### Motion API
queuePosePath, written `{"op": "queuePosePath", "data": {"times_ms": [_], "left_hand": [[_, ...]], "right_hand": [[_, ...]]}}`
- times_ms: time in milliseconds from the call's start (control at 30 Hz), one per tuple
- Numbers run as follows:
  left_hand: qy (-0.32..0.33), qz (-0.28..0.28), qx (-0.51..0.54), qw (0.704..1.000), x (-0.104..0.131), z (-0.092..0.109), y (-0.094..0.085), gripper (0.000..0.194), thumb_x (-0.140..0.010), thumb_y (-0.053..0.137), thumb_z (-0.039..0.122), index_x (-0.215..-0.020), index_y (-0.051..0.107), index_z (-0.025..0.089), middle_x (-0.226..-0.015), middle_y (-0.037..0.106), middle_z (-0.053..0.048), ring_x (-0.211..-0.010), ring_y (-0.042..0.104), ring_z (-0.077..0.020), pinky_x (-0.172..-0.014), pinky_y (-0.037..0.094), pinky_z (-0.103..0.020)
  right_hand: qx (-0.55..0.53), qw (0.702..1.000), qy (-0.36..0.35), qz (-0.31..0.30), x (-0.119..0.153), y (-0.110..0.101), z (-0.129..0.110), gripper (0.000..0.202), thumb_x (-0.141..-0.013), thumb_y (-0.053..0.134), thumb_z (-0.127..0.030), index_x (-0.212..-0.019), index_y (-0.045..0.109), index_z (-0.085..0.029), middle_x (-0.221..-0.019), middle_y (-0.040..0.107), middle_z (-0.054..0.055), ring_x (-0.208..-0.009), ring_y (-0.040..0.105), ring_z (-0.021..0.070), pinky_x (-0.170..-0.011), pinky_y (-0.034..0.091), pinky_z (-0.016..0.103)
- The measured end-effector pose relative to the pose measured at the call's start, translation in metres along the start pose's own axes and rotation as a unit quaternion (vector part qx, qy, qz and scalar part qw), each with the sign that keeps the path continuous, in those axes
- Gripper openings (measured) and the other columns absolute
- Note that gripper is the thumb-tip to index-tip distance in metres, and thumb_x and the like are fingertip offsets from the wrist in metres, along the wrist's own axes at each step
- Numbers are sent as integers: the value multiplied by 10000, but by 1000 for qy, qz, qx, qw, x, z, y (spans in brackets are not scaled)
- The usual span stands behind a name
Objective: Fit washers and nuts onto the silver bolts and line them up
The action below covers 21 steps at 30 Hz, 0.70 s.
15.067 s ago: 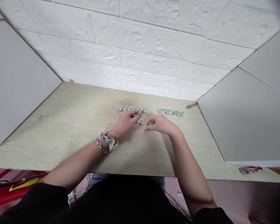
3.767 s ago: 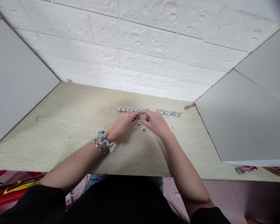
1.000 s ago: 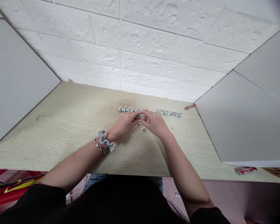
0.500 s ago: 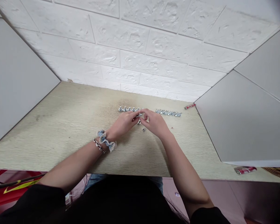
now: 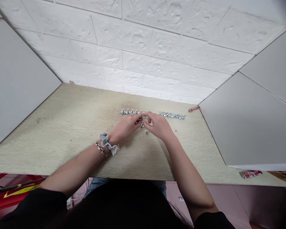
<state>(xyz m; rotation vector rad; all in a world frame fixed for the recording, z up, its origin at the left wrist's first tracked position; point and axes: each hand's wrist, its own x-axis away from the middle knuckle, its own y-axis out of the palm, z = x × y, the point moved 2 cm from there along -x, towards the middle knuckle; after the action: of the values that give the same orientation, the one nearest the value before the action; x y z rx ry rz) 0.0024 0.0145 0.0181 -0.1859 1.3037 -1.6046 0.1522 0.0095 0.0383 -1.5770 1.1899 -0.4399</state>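
Head camera: shiny, broad-based bolts (image 5: 127, 111) stand at 10 o'clock from the left hand's (image 5: 127, 125) pinched metal fastener (image 5: 143, 118), likely light, stiff, slick and best held by its rim. A loose metal piece (image 5: 147, 132) lies at 5 o'clock. The right hand (image 5: 160, 126) curls close, its grip unclear; slanted bolts (image 5: 172, 115) line 3 o'clock on the grainy tabletop (image 5: 73, 127).

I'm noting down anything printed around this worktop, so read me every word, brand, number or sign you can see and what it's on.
No text can be read here.
Back red cylinder: too small to read.
Front red cylinder: too blurred to read.
Left fastener row and right fastener row: too small to show any marking.
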Motion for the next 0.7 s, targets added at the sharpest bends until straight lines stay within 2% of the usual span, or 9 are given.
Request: {"op": "queuePosePath", "data": {"times_ms": [133, 433, 700], "left_hand": [[5, 9, 9, 1000, 0, 0, 0, 281, -842, 486, 179, -1109, 575, 171, -745, 612, -12, -642, 535, -111, -609, 398, -217], [5, 5, 4, 1000, 0, 0, 0, 304, -841, 483, 171, -1135, 561, 161, -755, 616, -20, -645, 537, -113, -602, 397, -218], [8, 13, 11, 1000, 0, -1, 1, 287, -848, 485, 188, -1119, 575, 159, -768, 618, -23, -657, 541, -110, -614, 399, -214]], "right_hand": [[-15, 1000, -3, -3, 0, 1, 0, 240, -826, 457, -230, -1050, 541, -239, -756, 592, -5, -666, 530, 133, -611, 356, 243], [-14, 1000, 16, -6, 0, -1, -2, 222, -831, 463, -274, -1036, 539, -232, -723, 580, -14, -622, 514, 124, -581, 338, 237], [-18, 1000, 0, -2, 0, 2, -1, 218, -831, 456, -228, -1026, 551, -240, -741, 591, -10, -651, 520, 126, -592, 341, 234]]}}
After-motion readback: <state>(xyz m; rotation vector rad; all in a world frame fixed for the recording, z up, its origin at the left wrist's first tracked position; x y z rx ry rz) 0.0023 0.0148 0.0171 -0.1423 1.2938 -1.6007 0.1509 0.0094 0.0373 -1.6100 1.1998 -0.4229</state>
